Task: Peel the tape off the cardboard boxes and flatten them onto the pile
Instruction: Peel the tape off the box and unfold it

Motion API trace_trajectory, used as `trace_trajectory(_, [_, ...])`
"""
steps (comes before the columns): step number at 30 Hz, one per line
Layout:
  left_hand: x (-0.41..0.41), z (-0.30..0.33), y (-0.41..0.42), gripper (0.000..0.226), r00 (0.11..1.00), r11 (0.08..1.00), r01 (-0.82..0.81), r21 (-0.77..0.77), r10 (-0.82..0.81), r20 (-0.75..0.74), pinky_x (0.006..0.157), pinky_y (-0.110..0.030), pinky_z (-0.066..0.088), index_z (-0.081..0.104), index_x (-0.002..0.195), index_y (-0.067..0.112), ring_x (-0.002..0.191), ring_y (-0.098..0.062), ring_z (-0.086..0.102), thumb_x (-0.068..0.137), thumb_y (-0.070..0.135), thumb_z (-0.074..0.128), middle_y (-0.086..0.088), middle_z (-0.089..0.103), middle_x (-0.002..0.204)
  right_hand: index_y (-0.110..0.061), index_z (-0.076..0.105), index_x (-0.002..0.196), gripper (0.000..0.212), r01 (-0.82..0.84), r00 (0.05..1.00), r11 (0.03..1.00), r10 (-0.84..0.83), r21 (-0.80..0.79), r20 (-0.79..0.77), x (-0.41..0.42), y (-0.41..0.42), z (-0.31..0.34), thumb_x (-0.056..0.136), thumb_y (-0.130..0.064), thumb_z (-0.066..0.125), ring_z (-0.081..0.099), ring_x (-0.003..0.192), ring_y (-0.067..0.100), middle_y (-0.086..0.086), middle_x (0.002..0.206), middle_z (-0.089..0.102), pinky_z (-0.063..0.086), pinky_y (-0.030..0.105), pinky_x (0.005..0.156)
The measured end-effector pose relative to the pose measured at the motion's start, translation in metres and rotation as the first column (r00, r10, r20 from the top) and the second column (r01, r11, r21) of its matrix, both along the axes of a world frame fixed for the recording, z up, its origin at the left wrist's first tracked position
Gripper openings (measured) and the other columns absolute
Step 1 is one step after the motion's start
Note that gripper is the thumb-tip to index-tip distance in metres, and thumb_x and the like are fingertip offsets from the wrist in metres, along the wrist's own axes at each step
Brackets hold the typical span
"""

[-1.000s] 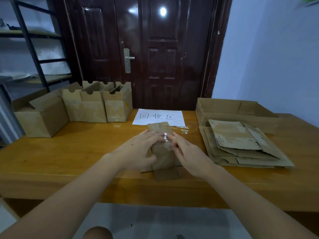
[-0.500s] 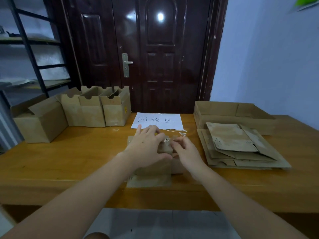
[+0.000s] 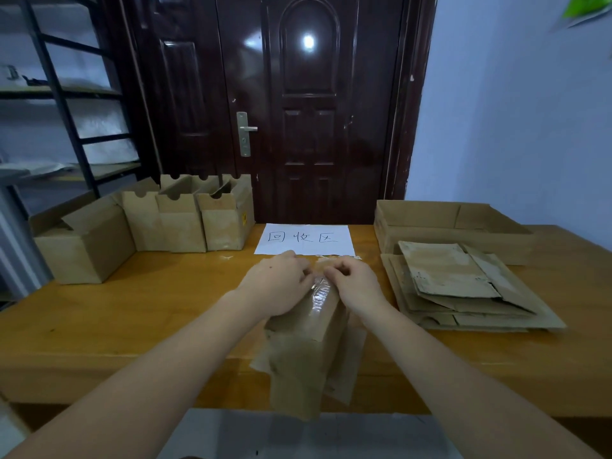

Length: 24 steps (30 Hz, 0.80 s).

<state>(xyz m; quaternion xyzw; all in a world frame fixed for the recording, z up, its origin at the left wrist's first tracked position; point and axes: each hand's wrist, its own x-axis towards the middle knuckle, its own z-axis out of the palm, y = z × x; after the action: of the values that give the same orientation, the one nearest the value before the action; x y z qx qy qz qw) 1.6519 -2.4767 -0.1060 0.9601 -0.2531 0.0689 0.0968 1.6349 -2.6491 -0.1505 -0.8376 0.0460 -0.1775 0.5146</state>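
Observation:
A small brown cardboard box [image 3: 304,346] lies lengthways in front of me, its loose flaps hanging over the table's near edge. A strip of clear tape [image 3: 318,294] runs along its top. My left hand [image 3: 276,286] grips the box's far left side. My right hand [image 3: 356,286] has its fingers curled at the far end of the tape, pinching it. The pile of flattened boxes [image 3: 463,286] lies to the right on the wooden table [image 3: 132,309].
Several upright open boxes [image 3: 185,220] and a larger box [image 3: 82,250] stand at the back left. A white paper sign [image 3: 306,238] lies behind my hands. A shallow open box [image 3: 450,223] sits behind the pile. A dark door and a metal shelf stand beyond the table.
The box has been turned and pulled toward me, so its flaps now overhang the table edge. Both hands have stayed at its far top end on the tape.

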Motion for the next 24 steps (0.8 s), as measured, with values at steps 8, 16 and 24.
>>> trace_trajectory(8, [0.018,-0.028,-0.009,0.028,0.985,0.912,-0.171,-0.372,0.16,-0.06,0.084,-0.039,0.052,0.07,0.119,0.032,0.104,-0.018,0.06,0.1,0.044,0.053,0.002,0.061,0.118,-0.02,0.07,0.094,0.01,-0.056,0.993,0.978,0.075,-0.203,0.087,0.016,0.009,0.009,0.1,-0.02,0.061,0.059,0.082,0.003,-0.013,0.087,0.068,0.039,0.023,0.073])
trace_trajectory(16, [0.023,-0.036,-0.017,0.029,0.982,0.858,-0.188,-0.478,0.154,-0.109,0.099,-0.046,0.044,0.066,0.116,0.017,0.115,-0.024,0.052,0.107,0.035,0.045,-0.003,0.056,0.12,-0.025,0.055,0.116,0.035,0.118,0.992,0.939,-0.094,-0.324,0.087,-0.004,0.01,0.0,0.091,-0.045,0.071,0.057,0.102,0.01,-0.01,0.113,0.058,0.053,0.03,0.083])
trace_trajectory(24, [0.023,-0.032,-0.021,0.032,0.973,0.846,-0.212,-0.49,0.134,-0.19,0.098,-0.048,0.04,0.053,0.092,0.02,0.112,-0.026,0.05,0.11,0.038,0.034,0.001,0.049,0.107,-0.023,0.056,0.111,0.022,0.104,0.957,0.901,0.025,-0.422,0.29,-0.012,0.015,0.004,0.095,-0.014,0.067,0.06,0.093,0.01,-0.015,0.094,0.055,0.057,0.037,0.084])
